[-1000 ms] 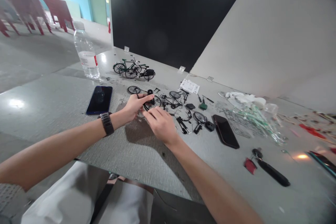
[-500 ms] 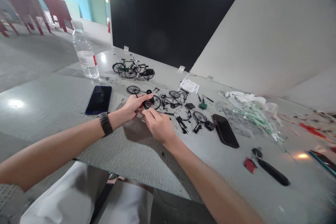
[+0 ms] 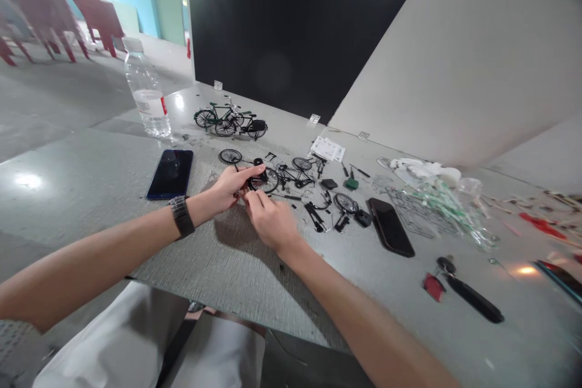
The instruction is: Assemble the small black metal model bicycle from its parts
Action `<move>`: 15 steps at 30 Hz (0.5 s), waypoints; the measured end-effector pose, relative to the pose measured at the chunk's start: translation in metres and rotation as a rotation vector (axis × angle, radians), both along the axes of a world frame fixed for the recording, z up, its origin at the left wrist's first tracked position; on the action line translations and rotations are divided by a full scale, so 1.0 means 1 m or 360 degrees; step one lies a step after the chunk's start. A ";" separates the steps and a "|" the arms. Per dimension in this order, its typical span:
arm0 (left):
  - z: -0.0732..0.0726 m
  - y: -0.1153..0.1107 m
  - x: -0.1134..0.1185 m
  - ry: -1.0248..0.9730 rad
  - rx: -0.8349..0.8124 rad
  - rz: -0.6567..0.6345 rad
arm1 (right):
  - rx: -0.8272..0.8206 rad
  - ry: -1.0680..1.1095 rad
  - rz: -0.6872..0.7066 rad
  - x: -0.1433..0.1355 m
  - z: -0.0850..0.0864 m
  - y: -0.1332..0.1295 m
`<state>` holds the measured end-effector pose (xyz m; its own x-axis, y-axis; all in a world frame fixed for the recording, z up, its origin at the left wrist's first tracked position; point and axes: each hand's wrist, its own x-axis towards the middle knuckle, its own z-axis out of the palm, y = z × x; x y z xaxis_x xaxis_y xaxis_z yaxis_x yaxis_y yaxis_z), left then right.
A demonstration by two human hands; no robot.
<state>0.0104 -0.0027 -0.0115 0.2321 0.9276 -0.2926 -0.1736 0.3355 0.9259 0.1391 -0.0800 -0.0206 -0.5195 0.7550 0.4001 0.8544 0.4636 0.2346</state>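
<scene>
Right hand [image 3: 271, 218] shifts slightly left, grasp hidden | left hand [image 3: 227, 187] pinches round black spoked miniature wheel [image 3: 268, 181] | just beyond right fingers [image 3: 255, 200]

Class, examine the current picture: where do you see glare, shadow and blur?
Head view: white glare spots the grey surface left of the blue-edged phone; head view: a soft shadow lies on the table by the right hand; head view: the red chairs look smeared.
</scene>
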 end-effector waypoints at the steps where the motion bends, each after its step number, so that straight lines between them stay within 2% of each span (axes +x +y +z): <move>1: 0.000 -0.001 0.000 -0.0003 -0.0015 -0.0006 | 0.0001 -0.0006 -0.0026 -0.002 0.000 -0.001; 7: 0.006 -0.004 0.003 -0.0068 -0.0075 0.0042 | -0.0018 0.0002 -0.0129 -0.009 0.000 -0.003; 15: 0.012 -0.005 0.000 -0.0147 0.0100 0.0148 | 0.0225 0.0176 0.0051 -0.001 0.004 -0.004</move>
<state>0.0102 -0.0076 0.0002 0.1673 0.9622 -0.2147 -0.2869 0.2559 0.9232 0.1378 -0.0841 -0.0165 -0.4891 0.6710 0.5572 0.8641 0.4599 0.2046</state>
